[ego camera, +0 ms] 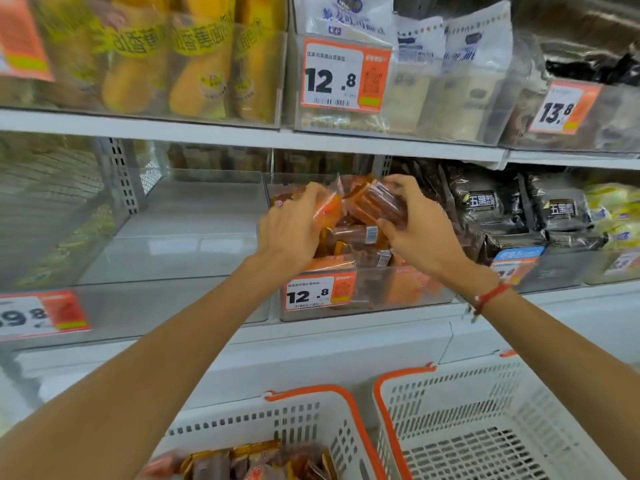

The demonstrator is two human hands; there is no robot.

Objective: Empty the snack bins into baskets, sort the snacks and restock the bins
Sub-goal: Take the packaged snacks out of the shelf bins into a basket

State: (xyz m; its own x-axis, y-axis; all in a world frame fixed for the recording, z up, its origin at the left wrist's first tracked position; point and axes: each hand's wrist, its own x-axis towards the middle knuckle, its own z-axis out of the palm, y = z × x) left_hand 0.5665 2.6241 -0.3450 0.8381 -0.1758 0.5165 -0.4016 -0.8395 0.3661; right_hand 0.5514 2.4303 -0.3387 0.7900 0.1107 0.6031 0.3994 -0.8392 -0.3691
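A clear snack bin (367,299) with a 12.8 price tag sits on the middle shelf, holding several orange-wrapped brown cake packets (349,237). My left hand (294,230) grips an orange packet (329,211) above the bin. My right hand (412,223) grips another brown and orange packet (377,202) beside it. Below, the left white basket (304,420) with an orange rim holds several similar packets (249,462). The right white basket (467,410) shows nothing inside it.
To the left stands a clear bin (180,237) with nothing in it. Black snack packs (519,209) fill the bin to the right. The upper shelf carries yellow bread packs (166,64) and white packs (450,74) in bins.
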